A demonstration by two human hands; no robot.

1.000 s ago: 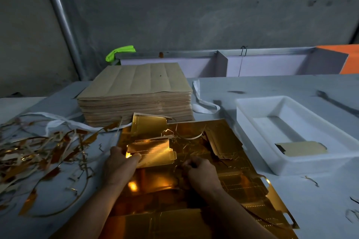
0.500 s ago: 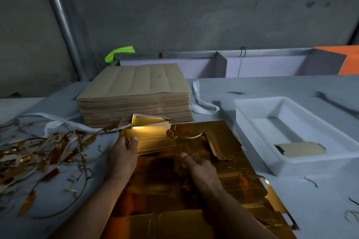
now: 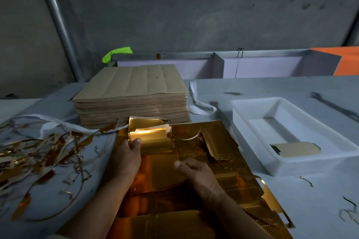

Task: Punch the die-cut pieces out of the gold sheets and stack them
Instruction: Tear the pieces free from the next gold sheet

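Left hand (image 3: 126, 159) is extended forward, palm down, at the left edge of the large gold foil sheets (image 3: 204, 141), which are spread near centre on the grey table (image 3: 291, 209). A small gold foil die-cut piece (image 3: 155, 140) is pinched at its left corner, thumb on top. It is held at the sheets' far-left corner, just in front of the thick stack of brown card sheets (image 3: 132, 87). Right hand (image 3: 196, 172) is laid knuckles-up on the sheets, thumb stretched left. Its fingers are hidden, so the grip cannot be told. One tan card piece (image 3: 297, 148) is seen lying in the white rectangular plastic tray (image 3: 310, 163) at right. Gold foil scrap strips (image 3: 38, 153) are piled at left.
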